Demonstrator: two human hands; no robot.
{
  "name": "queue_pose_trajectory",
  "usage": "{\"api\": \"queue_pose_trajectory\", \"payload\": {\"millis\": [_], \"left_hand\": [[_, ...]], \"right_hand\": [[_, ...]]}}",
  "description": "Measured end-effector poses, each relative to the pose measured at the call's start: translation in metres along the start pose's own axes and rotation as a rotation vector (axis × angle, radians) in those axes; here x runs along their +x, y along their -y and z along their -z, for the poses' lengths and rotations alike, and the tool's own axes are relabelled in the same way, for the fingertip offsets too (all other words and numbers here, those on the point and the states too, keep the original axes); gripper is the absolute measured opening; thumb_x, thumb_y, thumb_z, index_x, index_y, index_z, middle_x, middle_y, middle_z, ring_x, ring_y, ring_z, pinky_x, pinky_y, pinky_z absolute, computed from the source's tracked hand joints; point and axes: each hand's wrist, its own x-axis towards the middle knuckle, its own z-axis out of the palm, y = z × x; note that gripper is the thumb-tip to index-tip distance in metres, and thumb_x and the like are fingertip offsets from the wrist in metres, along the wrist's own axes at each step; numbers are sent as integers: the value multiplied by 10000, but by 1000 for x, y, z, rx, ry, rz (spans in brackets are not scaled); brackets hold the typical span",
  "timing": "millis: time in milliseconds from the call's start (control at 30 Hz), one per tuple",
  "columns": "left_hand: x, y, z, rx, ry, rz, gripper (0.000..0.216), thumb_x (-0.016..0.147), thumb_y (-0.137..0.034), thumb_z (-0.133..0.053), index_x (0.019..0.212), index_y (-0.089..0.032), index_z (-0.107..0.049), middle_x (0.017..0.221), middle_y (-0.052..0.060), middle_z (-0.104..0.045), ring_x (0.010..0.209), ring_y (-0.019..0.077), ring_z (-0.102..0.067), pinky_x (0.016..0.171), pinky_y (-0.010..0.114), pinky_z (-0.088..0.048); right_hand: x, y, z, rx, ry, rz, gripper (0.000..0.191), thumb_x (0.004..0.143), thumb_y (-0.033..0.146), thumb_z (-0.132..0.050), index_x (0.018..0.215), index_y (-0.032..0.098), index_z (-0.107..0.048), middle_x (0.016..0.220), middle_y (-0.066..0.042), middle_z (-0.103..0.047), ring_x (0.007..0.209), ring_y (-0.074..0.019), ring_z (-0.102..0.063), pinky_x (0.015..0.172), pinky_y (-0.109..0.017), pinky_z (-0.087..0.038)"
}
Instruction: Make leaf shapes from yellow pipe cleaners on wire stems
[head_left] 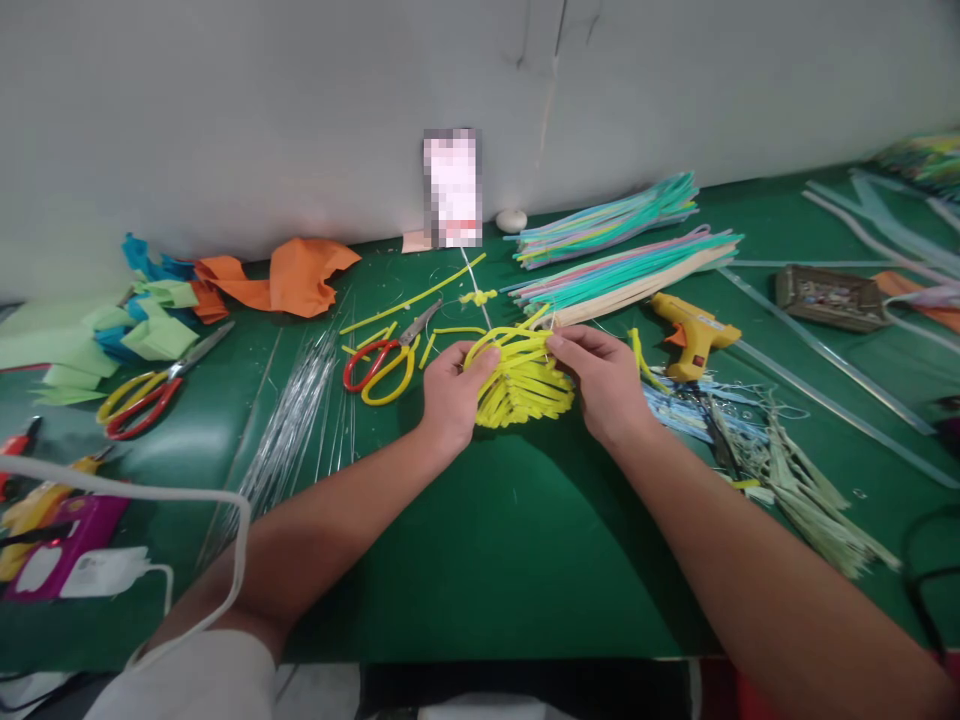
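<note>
A bundle of looped yellow strips (523, 380) sits at the middle of the green table (495, 540), held between both hands. The left hand (450, 395) clasps its left side, fingers curled over the top loops; the right hand (600, 380) pinches the upper right edge between thumb and fingertips. A thin wire or string runs up from the bundle past a small yellow knot (478, 297) toward the wall.

Just left of the bundle lie red-and-yellow scissors (384, 362) among loose yellow offcuts (411, 300). To the right a yellow glue gun (694, 332) rests on its side, with pale blue and green trimmings (780, 470) heaped in front of it. Beyond it lie two bundles of pastel strips (622, 265). A shallow brown tray (829, 297) stands far right; what is in it is too small to make out.

Further left are a sheaf of thin silver wires (289, 430), a second pair of scissors (154, 385), and folded orange, green and blue paper (225, 290) against the pale grey wall (300, 110). A small white oval object (511, 220) sits at the wall's foot beside a blurred-out patch. A white cable (150, 500) crosses the lower left over a purple item cut off by the edge; dark cords at the right edge are cut off too
</note>
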Motion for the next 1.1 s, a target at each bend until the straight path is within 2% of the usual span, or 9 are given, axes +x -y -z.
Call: {"api": "queue_pose_trajectory", "payload": {"millis": [200, 333, 400, 533, 600, 933, 1100], "left_hand": [[0, 0, 0, 3, 33, 1, 301, 645, -406, -816, 758, -171, -666, 697, -17, -640, 620, 114, -586, 602, 260, -499], [-1, -1, -1, -23, 50, 29, 312, 639, -414, -817, 760, -173, -661, 702, -16, -647, 626, 120, -597, 622, 276, -512], [-1, -2, -2, -43, 60, 39, 320, 634, -416, -819, 765, -174, -656, 707, -15, -653, 630, 126, -608, 639, 289, -522], [-1, -2, -2, -78, 78, 38, 320, 639, -411, -820, 781, -176, -655, 718, -10, -661, 637, 132, -621, 656, 301, -531], [-1, -2, -1, -84, 79, 34, 304, 649, -403, -816, 780, -179, -657, 712, -9, -659, 634, 132, -621, 649, 297, -528], [0, 0, 0, -87, 71, 34, 301, 642, -394, -825, 785, -182, -666, 735, -8, -671, 637, 129, -625, 642, 292, -532], [-1, -1, -1, -88, 100, 48, 312, 633, -397, -832, 782, -177, -668, 716, -11, -662, 624, 122, -616, 633, 279, -524]], "right_hand": [[-1, 3, -3, 166, -5, -142, 190, 577, 283, -809, 695, 233, -668, 614, 54, -601, 530, -94, -514, 553, -254, -439], [-2, 8, -5, 215, -19, -215, 227, 559, 272, -797, 738, 232, -662, 649, 44, -643, 567, -126, -567, 579, -278, -476], [-3, 10, -4, 232, 47, -277, 225, 585, 299, -776, 763, 228, -657, 691, 20, -678, 633, -169, -622, 632, -319, -514], [-4, 12, -2, 215, 289, -383, 237, 727, 414, -652, 845, 211, -677, 753, -41, -724, 740, -242, -685, 698, -391, -546], [-4, 12, -1, 182, 332, -385, 270, 763, 444, -608, 870, 207, -683, 748, -51, -729, 741, -252, -692, 699, -403, -550], [-4, 15, -1, 221, 331, -377, 263, 762, 403, -619, 923, 210, -694, 831, -47, -744, 772, -248, -696, 713, -403, -554], [-3, 14, 3, 275, 273, -410, 242, 698, 351, -696, 900, 216, -692, 850, -35, -749, 789, -254, -700, 726, -411, -549]]}}
